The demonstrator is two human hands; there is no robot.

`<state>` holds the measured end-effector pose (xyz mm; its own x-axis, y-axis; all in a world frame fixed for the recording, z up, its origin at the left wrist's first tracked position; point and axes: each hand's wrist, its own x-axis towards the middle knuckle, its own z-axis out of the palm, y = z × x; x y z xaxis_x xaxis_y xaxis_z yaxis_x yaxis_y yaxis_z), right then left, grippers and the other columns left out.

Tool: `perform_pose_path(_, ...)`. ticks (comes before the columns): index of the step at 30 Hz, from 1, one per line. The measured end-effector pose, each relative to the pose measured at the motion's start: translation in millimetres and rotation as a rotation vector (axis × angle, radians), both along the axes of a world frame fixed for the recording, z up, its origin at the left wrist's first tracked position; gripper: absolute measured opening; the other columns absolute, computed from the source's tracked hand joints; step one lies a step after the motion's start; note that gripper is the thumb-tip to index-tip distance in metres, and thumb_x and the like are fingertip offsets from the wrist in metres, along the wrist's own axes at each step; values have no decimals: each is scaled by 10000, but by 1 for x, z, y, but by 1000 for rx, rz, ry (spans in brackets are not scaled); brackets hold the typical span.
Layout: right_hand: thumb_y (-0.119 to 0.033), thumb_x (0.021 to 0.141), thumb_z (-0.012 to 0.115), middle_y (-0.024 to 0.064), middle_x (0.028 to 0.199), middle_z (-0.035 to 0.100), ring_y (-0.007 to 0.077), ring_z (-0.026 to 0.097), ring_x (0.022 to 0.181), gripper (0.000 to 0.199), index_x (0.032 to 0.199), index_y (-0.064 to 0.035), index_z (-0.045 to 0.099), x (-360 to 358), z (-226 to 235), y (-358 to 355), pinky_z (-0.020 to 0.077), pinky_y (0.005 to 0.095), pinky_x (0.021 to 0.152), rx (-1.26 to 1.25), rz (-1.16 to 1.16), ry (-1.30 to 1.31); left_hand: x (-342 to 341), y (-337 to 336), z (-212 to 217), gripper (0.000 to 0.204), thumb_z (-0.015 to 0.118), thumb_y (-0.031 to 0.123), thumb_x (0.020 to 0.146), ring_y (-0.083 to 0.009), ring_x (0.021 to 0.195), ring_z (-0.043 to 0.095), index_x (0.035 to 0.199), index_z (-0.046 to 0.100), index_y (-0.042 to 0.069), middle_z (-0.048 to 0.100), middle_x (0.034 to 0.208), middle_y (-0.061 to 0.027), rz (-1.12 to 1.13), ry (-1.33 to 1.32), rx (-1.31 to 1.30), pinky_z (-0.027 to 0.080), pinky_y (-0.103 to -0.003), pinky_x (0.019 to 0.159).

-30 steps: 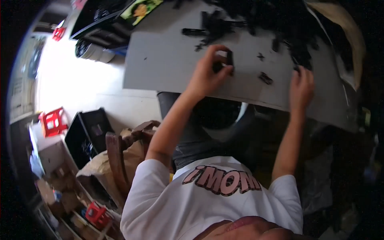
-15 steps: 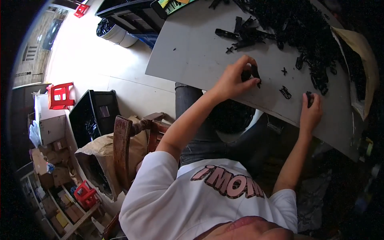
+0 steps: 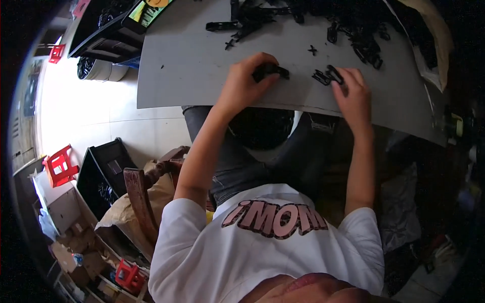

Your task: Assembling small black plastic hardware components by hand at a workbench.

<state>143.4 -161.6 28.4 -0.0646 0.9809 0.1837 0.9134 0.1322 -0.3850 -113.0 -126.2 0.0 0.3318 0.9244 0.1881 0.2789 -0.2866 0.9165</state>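
My left hand [image 3: 243,83] rests on the grey table [image 3: 192,65], its fingers closed around a small black plastic part [image 3: 270,70]. My right hand [image 3: 353,93] lies flat-fingered further right, fingertips pinching another black plastic part [image 3: 327,77] against the tabletop. A big heap of similar black parts [image 3: 353,25] spreads over the far side of the table, beyond both hands. One tiny loose black piece [image 3: 312,50] lies between the heap and my hands.
A black bin [image 3: 108,171], a wooden chair [image 3: 144,197] and a brown paper bag [image 3: 126,212] stand on the floor to my left. Red stools [image 3: 59,164], cardboard boxes [image 3: 60,207] and a black crate [image 3: 101,25] sit further left. Paper sheets [image 3: 429,35] hang over the table's right side.
The view has swung so the table sits higher and more level. My right hand moved left toward my left hand and took hold of a black part near it.
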Motion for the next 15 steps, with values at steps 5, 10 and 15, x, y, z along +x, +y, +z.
perform_pose_path(5, -109, 817, 629, 114, 1027, 566, 278, 609, 822, 285, 1086, -25, 590, -19, 8, -4, 488, 346, 691, 56, 51, -63, 1, -1, -1, 244, 655, 78, 798, -165, 912, 623, 1030, 601, 25, 665, 958, -104, -9, -19, -60, 478, -300, 816)
perform_pose_path(10, -83, 776, 635, 121, 1006, 567, 304, 604, 844, 276, 1037, -9, 586, -20, -5, -7, 487, 369, 712, 19, 40, -93, -1, -2, 1, 253, 651, 88, 809, -164, 923, 619, 1052, 613, 27, 667, 972, -105, -20, -13, -22, 475, -294, 823)
perform_pose_path(15, -35, 742, 634, 112, 956, 568, 262, 600, 778, 253, 987, 4, 585, -33, -5, -1, 485, 337, 676, 9, 81, 62, 2, 0, 0, 275, 654, 89, 814, -151, 917, 611, 1080, 624, 28, 669, 987, -108, -46, 10, -1, 473, -289, 825)
